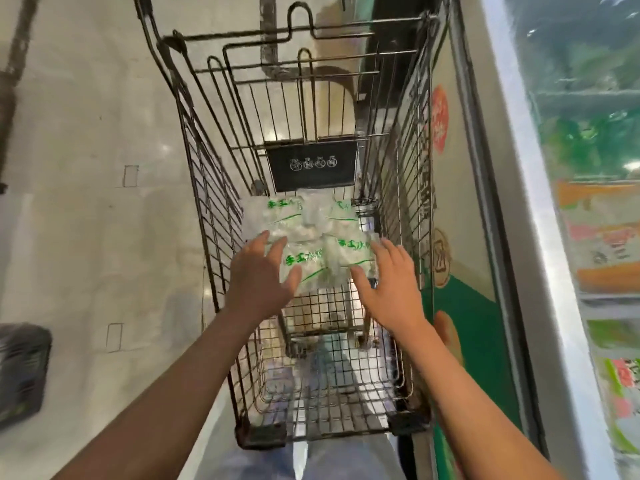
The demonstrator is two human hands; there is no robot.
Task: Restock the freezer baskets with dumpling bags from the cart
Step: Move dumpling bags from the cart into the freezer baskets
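Note:
Several clear dumpling bags point(313, 247) with green print lie in a pile at the far end of a wire shopping cart point(214, 188). My left hand point(263, 271) reaches into the cart with fingers spread, its fingertips at the left edge of the nearest bag. My right hand point(391, 278) is also spread, its fingers at the right side of the same pile. Neither hand has curled round a bag. The freezer point(588, 168) runs along the right, its glass front showing blurred packets inside.
The cart stands close against the freezer's green and cream side panel point(464, 237). The cart's near half holds nothing but its wire floor. A dark crate point(20, 372) sits on the pale tiled floor at the left. My legs show below the cart.

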